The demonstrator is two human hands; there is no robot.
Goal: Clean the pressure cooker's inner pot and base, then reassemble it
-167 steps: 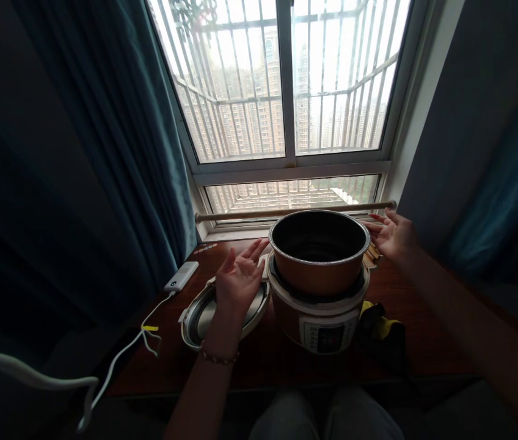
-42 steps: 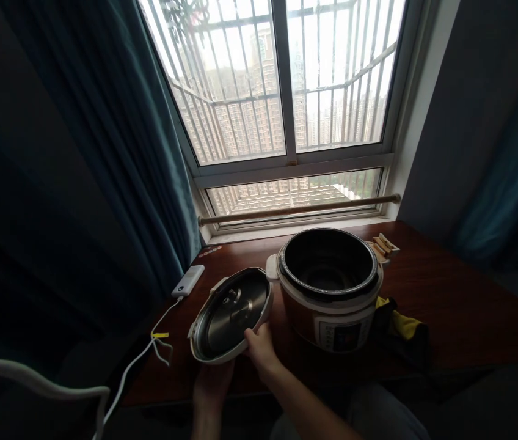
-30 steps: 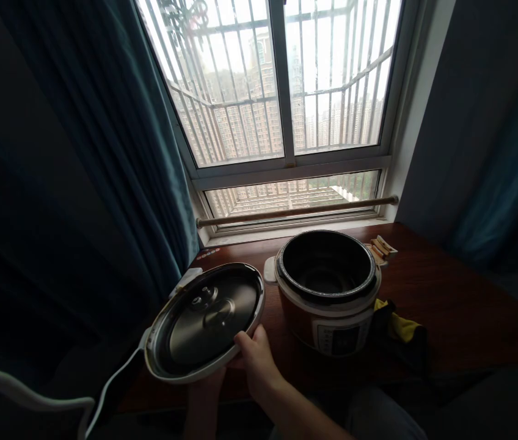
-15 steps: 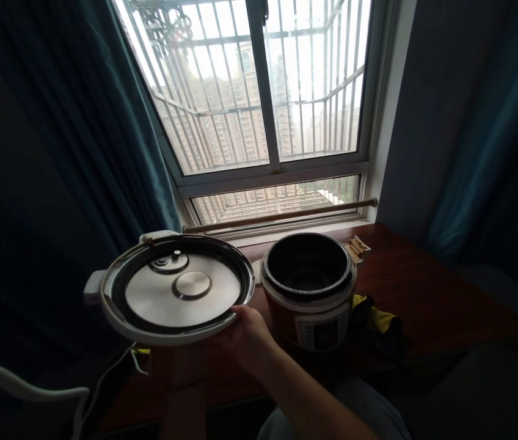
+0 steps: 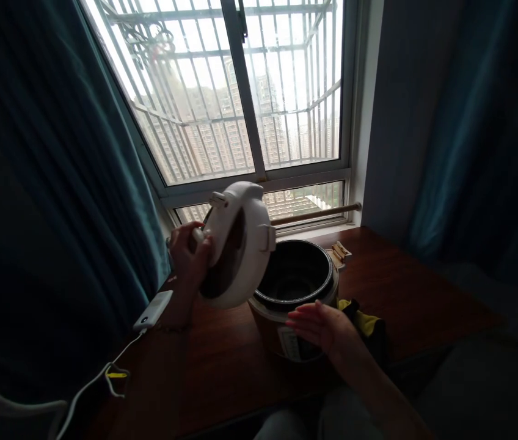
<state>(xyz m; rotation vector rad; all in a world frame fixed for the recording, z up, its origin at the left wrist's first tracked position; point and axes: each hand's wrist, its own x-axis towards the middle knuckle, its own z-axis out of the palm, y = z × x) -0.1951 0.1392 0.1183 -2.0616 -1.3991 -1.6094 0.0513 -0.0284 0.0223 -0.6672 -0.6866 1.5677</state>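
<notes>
The lid (image 5: 236,244) looks like smooth white plastic with a dull sheen. The pot (image 5: 294,278) has a dark, matt lining; the cooker (image 5: 281,339) shell is glossy. The bench (image 5: 405,287) is polished reddish wood. The curtain (image 5: 57,183) is soft teal cloth; the rod (image 5: 318,214) looks wooden.

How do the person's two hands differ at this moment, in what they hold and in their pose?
The left hand grips the white cooker lid and holds it tilted on edge in the air; the right hand holds nothing. The left hand's fingers are curled around the lid's rim, while the right hand is open and flat, in front of the cooker. Both hands are bare and above the wooden table.
</notes>
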